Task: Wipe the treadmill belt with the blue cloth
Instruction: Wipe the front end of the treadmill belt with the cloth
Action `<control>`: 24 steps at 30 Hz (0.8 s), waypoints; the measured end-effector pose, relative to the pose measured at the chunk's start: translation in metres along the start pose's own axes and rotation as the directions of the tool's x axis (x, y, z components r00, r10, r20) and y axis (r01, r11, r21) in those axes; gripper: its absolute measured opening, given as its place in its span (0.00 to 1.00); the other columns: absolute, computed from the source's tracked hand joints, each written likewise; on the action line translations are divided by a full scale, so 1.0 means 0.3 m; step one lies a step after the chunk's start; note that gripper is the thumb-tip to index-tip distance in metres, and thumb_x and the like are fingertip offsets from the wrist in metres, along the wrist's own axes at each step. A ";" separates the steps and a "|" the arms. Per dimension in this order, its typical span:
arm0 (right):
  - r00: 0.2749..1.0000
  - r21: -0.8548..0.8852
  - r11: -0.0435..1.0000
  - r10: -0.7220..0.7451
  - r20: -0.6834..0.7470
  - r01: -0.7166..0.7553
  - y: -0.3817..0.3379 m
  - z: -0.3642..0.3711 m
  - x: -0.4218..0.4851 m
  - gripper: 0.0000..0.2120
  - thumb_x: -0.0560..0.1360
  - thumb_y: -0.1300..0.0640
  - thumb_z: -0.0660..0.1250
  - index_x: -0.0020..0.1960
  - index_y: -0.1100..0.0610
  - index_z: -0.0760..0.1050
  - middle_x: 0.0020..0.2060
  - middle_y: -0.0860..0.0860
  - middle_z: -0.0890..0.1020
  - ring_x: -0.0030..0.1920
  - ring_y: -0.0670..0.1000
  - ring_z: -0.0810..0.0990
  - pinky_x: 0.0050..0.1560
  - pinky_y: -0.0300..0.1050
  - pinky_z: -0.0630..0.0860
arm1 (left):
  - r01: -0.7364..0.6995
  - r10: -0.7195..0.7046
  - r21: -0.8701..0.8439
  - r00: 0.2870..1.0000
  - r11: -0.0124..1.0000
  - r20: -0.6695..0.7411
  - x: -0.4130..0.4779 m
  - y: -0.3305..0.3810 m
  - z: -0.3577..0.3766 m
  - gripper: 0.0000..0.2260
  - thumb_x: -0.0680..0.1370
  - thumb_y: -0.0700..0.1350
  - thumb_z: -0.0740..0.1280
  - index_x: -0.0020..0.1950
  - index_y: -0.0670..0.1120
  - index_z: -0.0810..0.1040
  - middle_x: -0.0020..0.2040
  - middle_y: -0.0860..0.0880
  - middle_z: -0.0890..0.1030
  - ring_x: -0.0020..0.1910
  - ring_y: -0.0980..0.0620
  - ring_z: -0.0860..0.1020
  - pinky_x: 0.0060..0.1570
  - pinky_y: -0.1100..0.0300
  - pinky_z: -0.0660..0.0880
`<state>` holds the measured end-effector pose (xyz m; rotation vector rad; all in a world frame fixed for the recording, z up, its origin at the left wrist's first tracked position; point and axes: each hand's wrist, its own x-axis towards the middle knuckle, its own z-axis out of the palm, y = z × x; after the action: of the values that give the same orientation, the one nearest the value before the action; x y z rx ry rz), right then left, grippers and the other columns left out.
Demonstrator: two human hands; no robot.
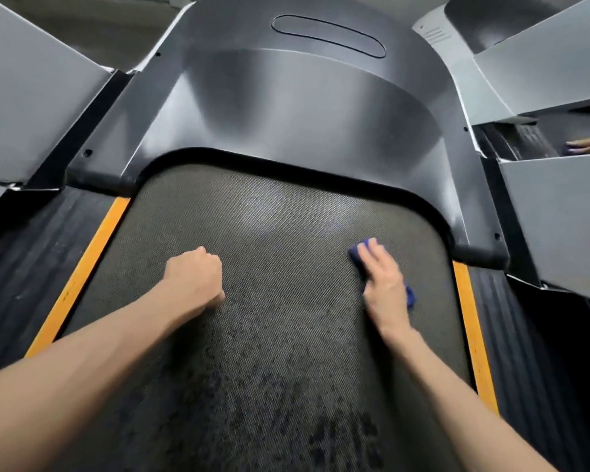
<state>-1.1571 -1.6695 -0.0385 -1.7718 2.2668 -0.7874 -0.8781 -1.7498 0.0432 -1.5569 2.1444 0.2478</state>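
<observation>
Right hand (384, 284) presses flat on the crumpled blue cloth (358, 253) at mid-right of the dimpled belt (269, 335); left hand (193, 277) is an empty fist.

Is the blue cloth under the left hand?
No, the blue cloth lies under the flat right hand; the left hand is a bare fist.

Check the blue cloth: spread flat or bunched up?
Bunched. The blue cloth sits wadded under the flat right hand on the belt, with only small folds showing past the fingertips and wrist side.
</observation>
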 end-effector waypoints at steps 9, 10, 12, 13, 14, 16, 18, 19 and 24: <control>0.985 -0.056 0.993 0.114 0.128 -0.107 0.154 -0.138 0.124 0.34 0.62 0.77 0.66 0.67 0.65 0.69 0.70 0.62 0.65 0.72 0.62 0.62 0.70 0.38 0.52 | -0.004 0.003 -0.064 1.000 0.998 -0.013 -0.034 0.007 0.026 0.15 0.76 0.44 0.61 0.59 0.37 0.69 0.58 0.43 0.69 0.57 0.42 0.74 0.50 0.51 0.70; 0.972 -0.051 0.974 0.225 0.061 -0.222 0.136 -0.123 0.134 0.32 0.64 0.77 0.63 0.67 0.65 0.69 0.71 0.62 0.64 0.72 0.62 0.61 0.69 0.37 0.52 | 0.004 -0.004 -0.075 1.000 0.997 0.002 -0.029 0.006 0.028 0.16 0.76 0.44 0.61 0.60 0.37 0.68 0.59 0.43 0.68 0.58 0.42 0.73 0.52 0.51 0.70; 0.971 -0.052 0.975 0.218 0.102 -0.214 0.050 -0.096 0.093 0.30 0.63 0.74 0.64 0.65 0.66 0.71 0.70 0.64 0.64 0.71 0.63 0.62 0.67 0.33 0.51 | -0.007 0.008 -0.066 1.000 0.998 0.010 -0.016 0.007 0.038 0.18 0.75 0.45 0.61 0.61 0.37 0.67 0.60 0.42 0.67 0.60 0.42 0.70 0.56 0.51 0.69; 0.976 -0.033 0.994 0.108 0.189 -0.104 -0.003 -0.082 0.040 0.30 0.63 0.70 0.66 0.66 0.66 0.71 0.70 0.64 0.63 0.71 0.62 0.62 0.67 0.33 0.51 | -0.030 0.029 -0.037 1.000 0.999 -0.007 -0.008 0.011 0.046 0.18 0.75 0.45 0.61 0.61 0.37 0.67 0.60 0.42 0.68 0.61 0.42 0.69 0.58 0.51 0.68; 0.954 -0.008 0.999 -0.036 0.299 0.041 -0.058 -0.068 -0.027 0.33 0.63 0.65 0.68 0.67 0.66 0.69 0.71 0.64 0.62 0.72 0.60 0.59 0.68 0.35 0.50 | -0.058 0.058 -0.010 0.998 0.998 -0.039 -0.002 0.015 0.052 0.17 0.74 0.46 0.60 0.60 0.38 0.67 0.60 0.42 0.68 0.61 0.43 0.68 0.59 0.52 0.68; 0.843 0.049 0.960 -0.267 0.466 0.277 -0.129 -0.047 -0.182 0.37 0.64 0.55 0.70 0.69 0.66 0.65 0.72 0.61 0.60 0.73 0.54 0.55 0.72 0.39 0.49 | -0.148 0.148 0.016 0.981 0.989 -0.122 0.003 0.034 0.058 0.17 0.74 0.45 0.60 0.61 0.40 0.68 0.61 0.43 0.70 0.61 0.45 0.68 0.59 0.54 0.68; 0.777 0.078 0.895 -0.423 0.466 0.440 -0.093 -0.066 -0.219 0.34 0.66 0.52 0.68 0.69 0.65 0.67 0.71 0.60 0.64 0.72 0.55 0.58 0.73 0.41 0.52 | -0.288 0.294 0.061 0.940 0.956 -0.173 0.000 0.061 0.057 0.20 0.74 0.45 0.59 0.65 0.42 0.68 0.65 0.45 0.69 0.65 0.47 0.67 0.63 0.55 0.67; 0.801 0.035 0.893 -0.420 0.426 0.449 -0.049 -0.085 -0.201 0.32 0.66 0.55 0.66 0.69 0.64 0.68 0.70 0.60 0.65 0.72 0.57 0.61 0.72 0.43 0.54 | -0.344 0.355 0.088 0.920 0.935 -0.167 -0.002 0.076 0.055 0.21 0.75 0.45 0.59 0.68 0.43 0.67 0.68 0.46 0.68 0.67 0.47 0.66 0.65 0.54 0.65; 0.995 -0.137 0.989 0.065 0.074 -0.055 0.137 -0.131 -0.025 0.35 0.60 0.73 0.67 0.68 0.62 0.70 0.70 0.60 0.67 0.70 0.63 0.65 0.70 0.45 0.56 | -0.367 0.369 0.043 0.925 0.929 -0.090 -0.024 0.106 0.057 0.22 0.74 0.42 0.59 0.69 0.45 0.66 0.72 0.46 0.63 0.69 0.48 0.66 0.66 0.52 0.64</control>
<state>-1.2071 -1.6440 -0.0268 -1.7469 2.3603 -0.5563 -0.9012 -1.7259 0.0276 -1.1607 2.4981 0.2709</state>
